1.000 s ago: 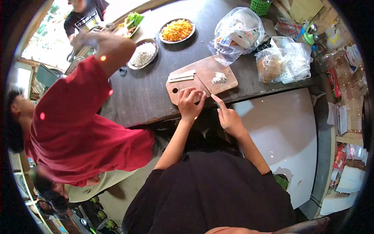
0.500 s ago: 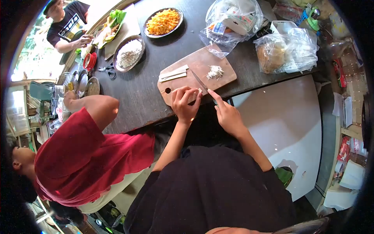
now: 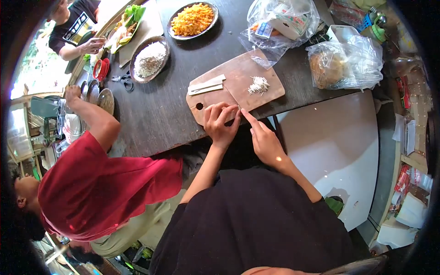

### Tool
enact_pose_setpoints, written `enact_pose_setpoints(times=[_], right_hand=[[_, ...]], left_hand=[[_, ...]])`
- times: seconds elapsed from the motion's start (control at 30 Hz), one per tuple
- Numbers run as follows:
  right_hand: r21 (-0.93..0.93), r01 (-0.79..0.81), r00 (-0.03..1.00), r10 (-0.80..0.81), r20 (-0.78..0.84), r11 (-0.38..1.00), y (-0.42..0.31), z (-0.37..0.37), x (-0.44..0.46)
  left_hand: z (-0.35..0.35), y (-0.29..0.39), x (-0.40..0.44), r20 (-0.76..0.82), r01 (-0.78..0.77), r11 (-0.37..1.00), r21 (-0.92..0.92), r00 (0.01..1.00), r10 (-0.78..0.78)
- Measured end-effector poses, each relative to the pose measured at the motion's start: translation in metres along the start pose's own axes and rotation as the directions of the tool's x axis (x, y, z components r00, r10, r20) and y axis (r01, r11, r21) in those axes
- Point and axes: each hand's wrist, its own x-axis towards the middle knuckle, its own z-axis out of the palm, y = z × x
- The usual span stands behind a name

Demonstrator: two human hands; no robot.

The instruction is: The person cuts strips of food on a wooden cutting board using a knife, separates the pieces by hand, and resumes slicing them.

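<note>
A wooden cutting board (image 3: 250, 68) lies at the table's near edge. My right hand (image 3: 266, 143) is closed round a knife (image 3: 232, 94), its index finger stretched along the top; the thin blade points away over the board. Beside the blade, my left hand (image 3: 221, 126) rests at the board's near edge with curled fingers pinched together; what they hold is hidden. Pale flat strips (image 3: 207, 85) lie on the board's left part, beyond my left hand. A small heap of thin whitish shreds (image 3: 258, 85) sits right of the blade.
Bowls of white shreds (image 3: 150, 60) and orange pieces (image 3: 192, 20) stand farther back, with scissors (image 3: 123, 81) nearby. Plastic bags (image 3: 346, 64) occupy the right. A person in a red shirt (image 3: 110, 183) is close on my left, reaching toward metal dishes (image 3: 106, 101); another person stands across the table.
The view has shifted slightly. The knife blade now stands more edge-on beside my left fingers. The person in red has reached farther forward along the dishes.
</note>
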Motion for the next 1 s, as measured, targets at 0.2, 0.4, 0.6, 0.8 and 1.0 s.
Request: enact_pose_setpoints(times=[0.2, 0.4, 0.6, 0.8, 1.0], right_hand=[[-0.066, -0.093, 0.993, 0.097, 0.07, 0.993, -0.017, -0.004, -0.006], [-0.229, -0.102, 0.992, 0.116, 0.05, 0.968, -0.014, 0.002, -0.012], [-0.246, -0.064, 0.997, 0.073, 0.026, 0.967, -0.01, 0.004, -0.014], [-0.23, -0.072, 0.996, 0.082, 0.034, 0.971, -0.011, 0.002, -0.015], [-0.218, -0.053, 0.997, 0.063, 0.036, 0.975, -0.01, 0.004, -0.017]], left_hand=[[-0.002, 0.001, 0.0, 0.025, 0.007, 1.0, -0.006, 1.0, -0.007], [0.0, -0.002, -0.002, 0.018, -0.001, 1.0, -0.011, 1.0, 0.001], [0.001, -0.003, -0.003, 0.012, -0.01, 1.0, -0.008, 1.0, 0.01], [0.0, -0.001, -0.001, 0.023, 0.005, 1.0, -0.021, 1.0, -0.005], [-0.002, 0.0, 0.0, 0.03, 0.001, 1.0, -0.017, 1.0, 0.0]])
